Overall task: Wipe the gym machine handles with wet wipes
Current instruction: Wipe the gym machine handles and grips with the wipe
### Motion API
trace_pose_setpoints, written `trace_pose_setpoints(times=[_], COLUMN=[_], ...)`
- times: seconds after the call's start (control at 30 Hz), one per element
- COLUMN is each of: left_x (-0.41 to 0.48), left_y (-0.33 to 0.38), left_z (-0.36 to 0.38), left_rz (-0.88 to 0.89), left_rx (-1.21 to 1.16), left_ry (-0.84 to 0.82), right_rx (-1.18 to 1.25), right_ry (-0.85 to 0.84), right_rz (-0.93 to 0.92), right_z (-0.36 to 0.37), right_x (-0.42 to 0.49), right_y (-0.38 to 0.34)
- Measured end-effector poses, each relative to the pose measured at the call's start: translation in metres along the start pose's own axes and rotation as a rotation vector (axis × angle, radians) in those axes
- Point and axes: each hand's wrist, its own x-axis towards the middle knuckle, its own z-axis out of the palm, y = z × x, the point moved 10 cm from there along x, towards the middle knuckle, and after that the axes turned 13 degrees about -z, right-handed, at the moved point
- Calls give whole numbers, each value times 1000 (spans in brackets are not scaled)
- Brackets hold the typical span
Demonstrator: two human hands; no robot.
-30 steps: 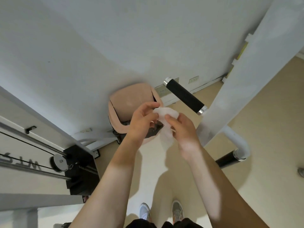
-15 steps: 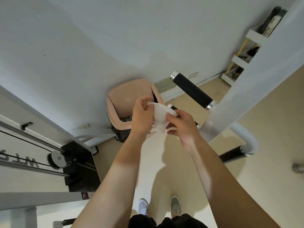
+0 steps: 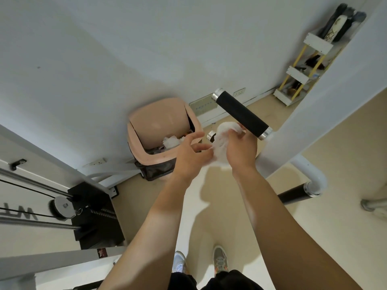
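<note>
A white wet wipe (image 3: 222,141) is bunched in my right hand (image 3: 240,149), which wraps it around a lower black handle whose silver end cap (image 3: 211,135) pokes out to the left. My left hand (image 3: 190,155) is beside it with fingers spread, its fingertips at the wipe's edge. Above the hands an upper black foam handle (image 3: 240,115) with silver caps sticks out from the white machine post (image 3: 314,114). A third black handle (image 3: 293,196) lies low at the right, on a white curved tube.
A pink bin (image 3: 159,141) with a black liner and crumpled wipes inside stands against the wall to the left of the hands. A cable pulley and black weight stack (image 3: 92,212) fill the left. A white and yellow shelf rack (image 3: 303,65) stands at the far right.
Both hands held the wipe spread between them over the bin. Now my right hand has carried it right onto the lower handle, and my left hand has opened.
</note>
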Motion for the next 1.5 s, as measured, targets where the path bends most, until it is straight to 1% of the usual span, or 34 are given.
trace_pose_setpoints(times=[0.1, 0.17, 0.3, 0.4, 0.43, 0.5, 0.57, 0.6, 0.63, 0.67, 0.7, 0.73, 0.77, 0.8, 0.83, 0.87, 0.9, 0.97, 1.0, 1.07, 1.17, 1.27, 1.33, 1.43, 1.5], left_x=[7, 12, 20, 30, 33, 33, 19, 9, 7, 12, 19, 27, 31, 31, 34, 42, 46, 56, 54, 56, 63, 67, 62, 52, 59], left_y=[-14, -27, -40, -42, -41, -44, -47, -50, -59, -73, -86, -97, -103, -100, -92, -83, -70, -52, -44, -44, -53, -74, -81, -69, -62], left_z=[3, 1, -15, -17, -15, -17, -28, -33, -34, -28, -12, 11, 33, 56, 71, 80, 88, 102, 108, 109, 112, 123, 133, 132, 120], left_rz=[-17, -14, 35, 30, 29, 11, 27, 34, 17, -25, -120, -237, -351, -432, -492, -512, -516, -504, -498, -485, -459, -547, -605, -551, -520], left_rx=[9, 16, -21, 24, 54, 131, 185, 156, 87, -16, -137, -287, -458, -604, -678, -698, -686, -647, -663, -680, -749, -845, -842, -776, -751], left_ry=[22, 55, 219, 317, 330, 420, 636, 721, 737, 658, 491, 289, 116, -17, -88, -134, -164, -256, -285, -218, -182, -209, -243, -225, -171], right_rx=[13, -9, -193, -359, -387, -440, -507, -480, -412, -329, -265, -232, -217, -199, -179, -164, -156, -176, -189, -202, -146, -117, -130, -140, -144], right_ry=[40, 55, 79, 72, 65, 4, -53, -89, -133, -181, -216, -209, -164, -93, -9, 79, 164, 320, 379, 431, 381, 356, 383, 406, 416], right_rz=[119, 155, 0, 85, 75, -24, -201, -290, -331, -359, -400, -455, -517, -587, -648, -694, -723, -717, -693, -616, -510, -423, -413, -427, -435], right_z=[4, 7, 10, 14, 15, 22, 26, 28, 28, 26, 20, 9, -9, -28, -48, -68, -85, -113, -124, -134, -131, -126, -129, -133, -134], right_x=[13, 21, 43, 43, 41, 30, 1, -15, -31, -47, -64, -80, -94, -106, -115, -119, -120, -114, -108, -91, -59, -35, -29, -28, -29], right_y=[21, 29, 25, 42, 41, 20, -17, -30, -36, -38, -39, -42, -47, -53, -62, -69, -76, -84, -88, -94, -100, -99, -97, -95, -93])
